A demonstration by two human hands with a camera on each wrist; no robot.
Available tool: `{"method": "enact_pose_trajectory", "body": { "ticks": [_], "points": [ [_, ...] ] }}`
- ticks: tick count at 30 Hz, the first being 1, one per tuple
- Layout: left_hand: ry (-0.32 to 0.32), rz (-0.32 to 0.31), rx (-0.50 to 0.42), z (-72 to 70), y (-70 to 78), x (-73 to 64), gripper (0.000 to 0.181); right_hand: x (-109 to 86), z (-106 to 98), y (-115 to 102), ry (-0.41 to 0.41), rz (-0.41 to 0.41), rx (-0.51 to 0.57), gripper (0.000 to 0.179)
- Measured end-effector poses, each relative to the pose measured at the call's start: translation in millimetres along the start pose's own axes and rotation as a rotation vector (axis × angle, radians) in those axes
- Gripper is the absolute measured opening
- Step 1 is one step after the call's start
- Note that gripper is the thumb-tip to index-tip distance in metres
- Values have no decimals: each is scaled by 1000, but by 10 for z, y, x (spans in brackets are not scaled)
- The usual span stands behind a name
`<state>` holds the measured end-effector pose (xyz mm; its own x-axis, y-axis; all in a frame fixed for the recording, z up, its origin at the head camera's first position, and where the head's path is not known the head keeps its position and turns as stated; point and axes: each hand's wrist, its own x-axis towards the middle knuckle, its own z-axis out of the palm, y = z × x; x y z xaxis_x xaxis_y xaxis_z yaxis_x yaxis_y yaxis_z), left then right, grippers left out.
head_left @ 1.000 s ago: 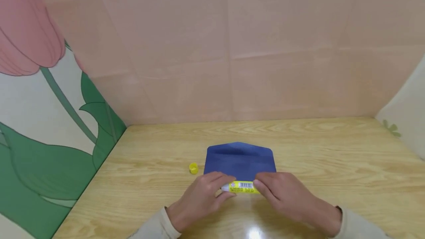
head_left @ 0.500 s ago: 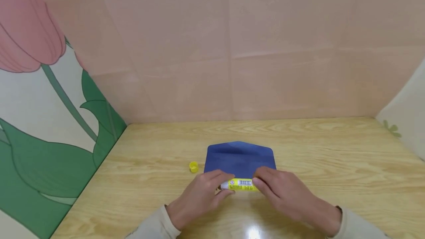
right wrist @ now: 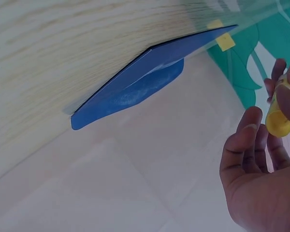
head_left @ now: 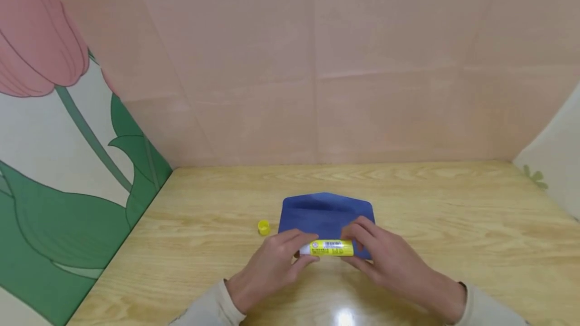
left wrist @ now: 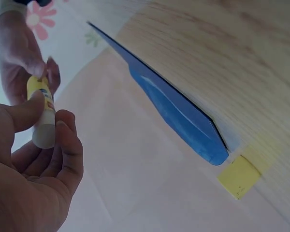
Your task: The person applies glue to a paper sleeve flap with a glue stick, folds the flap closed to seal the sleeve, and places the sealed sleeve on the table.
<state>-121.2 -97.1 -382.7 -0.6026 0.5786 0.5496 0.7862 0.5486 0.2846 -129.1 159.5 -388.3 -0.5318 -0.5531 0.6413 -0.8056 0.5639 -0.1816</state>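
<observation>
From my end I am seeing the table (head_left: 435, 205) stretching beneath and beyond both sets of fingers. Just past the fingertips the envelope (head_left: 312, 221) is lying with its flap (head_left: 323, 198) unfolded, pointing away from them; I am making out no glue on it, so I am judging the work to be early, the flap not yet down. The left hand (head_left: 272, 260) is pinching the glue stick (head_left: 331, 248) near its white end, keeping it sideways between the hands. The right hand (head_left: 391, 255) is curving thumb and fingers, slightly spread, around the yellow end; I cannot tell whether they are gripping. The cap (head_left: 264, 227) is sitting beyond the left fingers, off to their left, so uncapping is looking done.
</observation>
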Motion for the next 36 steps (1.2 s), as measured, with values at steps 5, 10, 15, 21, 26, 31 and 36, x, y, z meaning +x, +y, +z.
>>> {"method": "enact_pose_trajectory", "body": {
  "ticks": [5,10,15,21,26,31,36],
  "points": [
    [1,22,5,-1,1,6,33,11,2,22,45,-49,-32,25],
    [-1,36,21,5,1,3,31,-1,18,28,81,-88,-48,25],
    [-5,40,29,3,2,6,30,4,13,36,88,-103,-50,27],
    [-16,48,32,2,3,7,29,1,5,34,66,-106,-100,30],
    [-20,51,37,-6,9,7,28,5,-12,18,32,-100,-135,24],
    [-19,80,72,-4,2,5,28,10,-29,-7,-34,-67,-173,16],
    [5,130,106,14,-15,6,28,15,-33,-14,-76,-49,-164,9]
  ]
}}
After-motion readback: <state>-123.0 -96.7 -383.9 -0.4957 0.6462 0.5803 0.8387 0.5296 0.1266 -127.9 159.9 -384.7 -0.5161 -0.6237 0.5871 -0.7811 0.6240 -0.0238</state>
